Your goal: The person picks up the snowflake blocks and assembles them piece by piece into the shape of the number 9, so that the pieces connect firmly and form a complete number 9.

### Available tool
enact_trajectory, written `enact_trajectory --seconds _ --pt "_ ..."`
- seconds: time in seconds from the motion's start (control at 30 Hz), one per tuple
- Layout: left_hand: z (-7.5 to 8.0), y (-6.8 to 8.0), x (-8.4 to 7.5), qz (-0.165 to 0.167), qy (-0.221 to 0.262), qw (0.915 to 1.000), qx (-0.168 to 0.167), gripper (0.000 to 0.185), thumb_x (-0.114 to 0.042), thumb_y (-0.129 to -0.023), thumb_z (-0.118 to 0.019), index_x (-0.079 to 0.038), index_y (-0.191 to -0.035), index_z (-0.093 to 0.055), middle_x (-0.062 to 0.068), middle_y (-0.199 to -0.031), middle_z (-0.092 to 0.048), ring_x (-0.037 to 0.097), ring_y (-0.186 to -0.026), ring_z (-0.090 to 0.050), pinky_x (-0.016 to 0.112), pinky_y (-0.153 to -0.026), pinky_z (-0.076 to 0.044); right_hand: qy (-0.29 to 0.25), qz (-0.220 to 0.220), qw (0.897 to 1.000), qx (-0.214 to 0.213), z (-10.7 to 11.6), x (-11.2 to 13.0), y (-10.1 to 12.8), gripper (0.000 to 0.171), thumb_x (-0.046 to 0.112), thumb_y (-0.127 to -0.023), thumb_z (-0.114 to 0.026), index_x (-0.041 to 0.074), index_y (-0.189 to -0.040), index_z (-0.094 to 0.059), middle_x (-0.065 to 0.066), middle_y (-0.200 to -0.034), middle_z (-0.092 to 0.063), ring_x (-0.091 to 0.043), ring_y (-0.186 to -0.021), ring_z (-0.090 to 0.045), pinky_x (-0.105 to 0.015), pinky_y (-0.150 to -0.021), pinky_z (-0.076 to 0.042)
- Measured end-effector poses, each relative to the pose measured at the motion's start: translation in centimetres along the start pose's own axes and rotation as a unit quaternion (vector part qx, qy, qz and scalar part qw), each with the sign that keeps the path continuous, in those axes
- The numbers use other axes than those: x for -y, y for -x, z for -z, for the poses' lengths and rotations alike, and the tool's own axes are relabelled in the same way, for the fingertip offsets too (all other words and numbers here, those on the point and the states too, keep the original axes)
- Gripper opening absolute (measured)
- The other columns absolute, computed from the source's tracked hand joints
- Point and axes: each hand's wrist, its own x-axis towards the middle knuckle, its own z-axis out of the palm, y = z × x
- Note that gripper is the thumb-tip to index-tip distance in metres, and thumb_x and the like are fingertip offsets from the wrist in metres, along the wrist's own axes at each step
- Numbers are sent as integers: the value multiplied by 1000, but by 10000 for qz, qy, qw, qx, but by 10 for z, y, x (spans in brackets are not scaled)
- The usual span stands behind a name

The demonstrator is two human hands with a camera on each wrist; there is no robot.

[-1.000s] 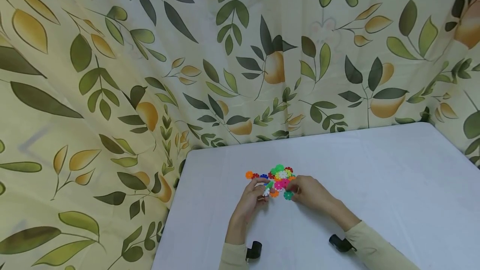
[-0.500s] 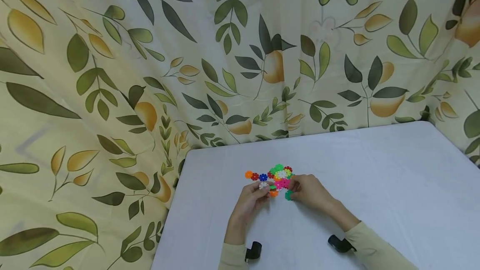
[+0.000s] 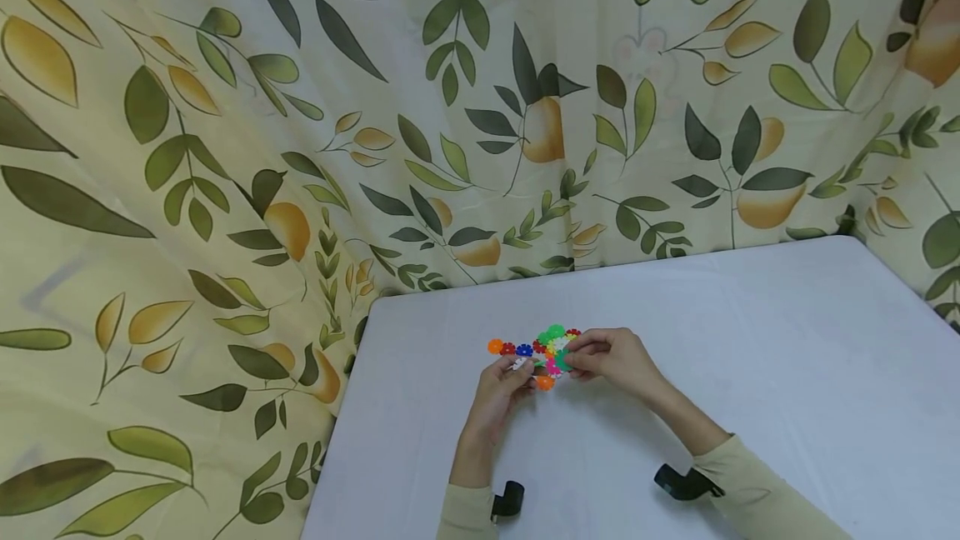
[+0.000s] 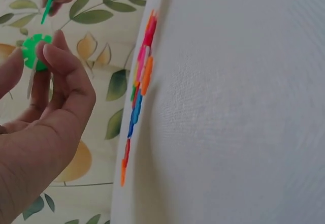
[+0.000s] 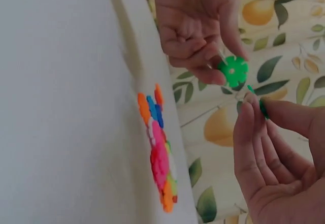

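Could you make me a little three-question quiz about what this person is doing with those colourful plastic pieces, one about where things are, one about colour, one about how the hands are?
1. Where does the pile of plastic discs lie?
A. on the white table
B. on the floor
C. in a box

2. What colour is the disc that the left hand holds?
A. blue
B. green
C. yellow

3. How is the right hand?
A. flat on the table
B. pinching a darker green piece between its fingertips
C. holding nothing, off to the side

Answers:
1 A, the head view shows the pile on the table just beyond both hands.
2 B, both wrist views show a bright green notched disc in the left hand's fingertips.
3 B, the right wrist view shows its fingertips closed on the thin green piece, close to the left hand's disc.
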Motion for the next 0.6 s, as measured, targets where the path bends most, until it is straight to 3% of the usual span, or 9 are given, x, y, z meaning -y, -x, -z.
enact_trajectory --seconds 0.2,0.4,0.6 --pt "-3 0 1 -104 86 9998 123 24 -21 -103 -69 0 -114 -64 12 -97 -74 14 -81 -67 31 -85 -59 -205 -77 9996 -172 -6 3 2 27 11 -93 -79 -5 -113 -73 -18 -91 -77 -44 -84 -75 -45 -75 -63" --pt "-5 1 0 -201 134 9995 179 22 -19 -103 -68 0 -113 -62 13 -97 -74 14 -80 -68 28 -83 -59 -161 -96 9994 -290 -10 2 2 23 7 -95 -76 -3 -115 -73 -16 -88 -77 -38 -79 -76 -54 -78 -61" --pt "-5 1 1 -231 126 9995 156 19 -18 -103 -68 -1 -109 -63 14 -96 -73 14 -79 -68 28 -82 -59 -235 -67 9995 -217 -12 2 2 26 10 -94 -78 -3 -115 -74 -17 -92 -78 -42 -82 -76 -55 -80 -60"
